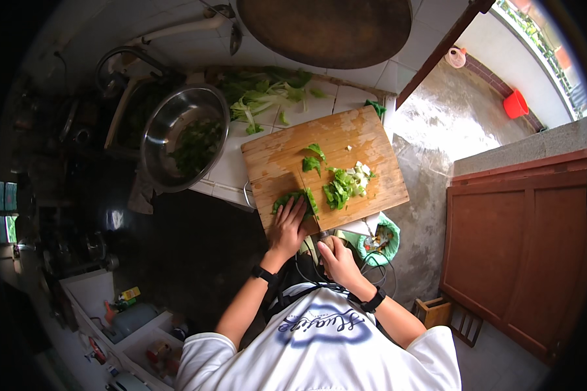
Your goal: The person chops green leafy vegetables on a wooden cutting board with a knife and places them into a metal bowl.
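Note:
My left hand (pixel 288 226) presses dark green leaves (pixel 284 199) onto the near left part of a wooden cutting board (pixel 279 159). My right hand (pixel 340 259) grips the wooden handle of a kitchen knife (pixel 326 239) at the board's near edge. The knife's blade stands nearly edge-on beside the leaves, with a cut strip (pixel 312 201) next to it. To the right lies a pile of chopped greens (pixel 340 188) with pale stem pieces (pixel 361 177). Loose leaf pieces (pixel 312 164) rest farther back on the board.
A steel bowl (pixel 151 141) holding chopped greens stands left of the board, by a sink (pixel 120 117). Uncut leafy greens (pixel 269 93) lie on the tiled counter behind. A lined waste bin (pixel 395 239) is below the board's near right edge. A large round pan (pixel 323 29) is by the wall.

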Demonstrator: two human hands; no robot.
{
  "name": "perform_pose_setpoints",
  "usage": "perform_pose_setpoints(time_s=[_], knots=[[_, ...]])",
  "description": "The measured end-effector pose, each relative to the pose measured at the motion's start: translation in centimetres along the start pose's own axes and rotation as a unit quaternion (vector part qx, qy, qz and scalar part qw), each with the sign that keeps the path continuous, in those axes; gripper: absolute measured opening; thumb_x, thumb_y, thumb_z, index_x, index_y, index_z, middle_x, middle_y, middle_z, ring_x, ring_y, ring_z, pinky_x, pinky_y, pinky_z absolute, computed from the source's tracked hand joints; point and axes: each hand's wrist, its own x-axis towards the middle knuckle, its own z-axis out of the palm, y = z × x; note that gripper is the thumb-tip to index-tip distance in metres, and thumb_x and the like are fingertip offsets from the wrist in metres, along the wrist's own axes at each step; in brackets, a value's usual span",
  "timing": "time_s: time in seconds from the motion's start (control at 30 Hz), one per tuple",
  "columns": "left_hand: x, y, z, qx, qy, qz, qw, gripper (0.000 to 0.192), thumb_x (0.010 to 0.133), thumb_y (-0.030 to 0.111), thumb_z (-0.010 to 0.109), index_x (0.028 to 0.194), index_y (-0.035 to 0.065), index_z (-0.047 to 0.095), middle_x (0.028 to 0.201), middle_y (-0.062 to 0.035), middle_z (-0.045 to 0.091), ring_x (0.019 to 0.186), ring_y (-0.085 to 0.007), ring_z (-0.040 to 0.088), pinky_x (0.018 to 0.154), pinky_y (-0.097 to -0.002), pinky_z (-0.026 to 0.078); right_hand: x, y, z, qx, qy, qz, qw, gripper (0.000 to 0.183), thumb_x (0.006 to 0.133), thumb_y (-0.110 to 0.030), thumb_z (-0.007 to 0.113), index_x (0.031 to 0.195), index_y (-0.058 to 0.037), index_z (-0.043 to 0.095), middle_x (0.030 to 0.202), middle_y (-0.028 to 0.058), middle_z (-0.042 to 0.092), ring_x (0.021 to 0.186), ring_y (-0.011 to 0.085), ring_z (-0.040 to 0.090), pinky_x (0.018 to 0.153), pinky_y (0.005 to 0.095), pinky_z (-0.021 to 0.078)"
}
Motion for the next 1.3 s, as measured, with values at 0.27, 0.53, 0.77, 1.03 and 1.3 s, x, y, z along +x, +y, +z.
perform_pose_setpoints(time_s=[0.27, 0.53, 0.77, 1.03, 1.3], knots=[[-0.4, -0.4, 0.7, 0.045, 0.018, 0.025, 0.999, 0.048, 0.082, 0.015, 0.049, 0.128, 0.0038, 0.043, 0.135, -0.012, 0.041, 0.126, -0.0318, 0.035, 0.104, -0.0465, 0.027, 6.9, -1.6, 0.3, -0.09, 0.079, -0.116, 0.986, 0.042, 0.089, -0.037, 0.051, 0.096, 0.0043, 0.05, 0.061, 0.0136, 0.057, 0.054, 0.022, 0.058, 0.05, 0.034, 0.0437], [0.0, 0.3, -0.1, 0.031, -0.006, 0.003, 0.999, 0.051, 0.083, 0.015, 0.05, 0.131, 0.0035, 0.039, 0.137, -0.0117, 0.039, 0.128, -0.0328, 0.032, 0.104, -0.0476, 0.025, 5.6, -1.0, -2.8, 0.012, 0.072, -0.057, 0.996, 0.041, 0.089, -0.037, 0.053, 0.09, 0.0033, 0.055, 0.066, 0.0127, 0.059, 0.058, 0.019, 0.056, 0.055, 0.0313, 0.0443], [-0.2, 0.2, 0.3, 0.017, 0.007, -0.013, 1.0, 0.05, 0.082, 0.015, 0.05, 0.13, 0.0029, 0.041, 0.137, -0.0112, 0.039, 0.129, -0.0329, 0.031, 0.105, -0.0481, 0.024, 0.8, -1.5, -2.3, 0.089, 0.005, 0.007, 0.996, 0.038, 0.09, -0.036, 0.052, 0.1, -0.0002, 0.053, 0.064, 0.0077, 0.056, 0.05, 0.0148, 0.054, 0.044, 0.0262, 0.0427], [-0.1, 0.3, 0.3, 0.01, 0.01, -0.012, 1.0, 0.046, 0.082, 0.012, 0.05, 0.126, -0.0005, 0.045, 0.138, -0.0132, 0.037, 0.13, -0.0331, 0.03, 0.105, -0.0471, 0.023, -1.0, 0.1, -1.4, 0.13, -0.034, 0.033, 0.99, 0.037, 0.091, -0.034, 0.05, 0.107, -0.0006, 0.05, 0.063, 0.005, 0.054, 0.044, 0.0105, 0.049, 0.04, 0.024, 0.0397], [-0.8, -0.3, -0.9, -0.018, 0.02, -0.011, 1.0, 0.041, 0.085, 0.01, 0.047, 0.125, 0.0017, 0.048, 0.134, -0.0135, 0.043, 0.129, -0.0325, 0.032, 0.106, -0.0475, 0.022, -0.9, -0.2, -1.5, 0.126, -0.026, 0.041, 0.991, 0.036, 0.091, -0.033, 0.051, 0.107, -0.0009, 0.05, 0.062, 0.0048, 0.054, 0.045, 0.0102, 0.049, 0.04, 0.0242, 0.0395]])
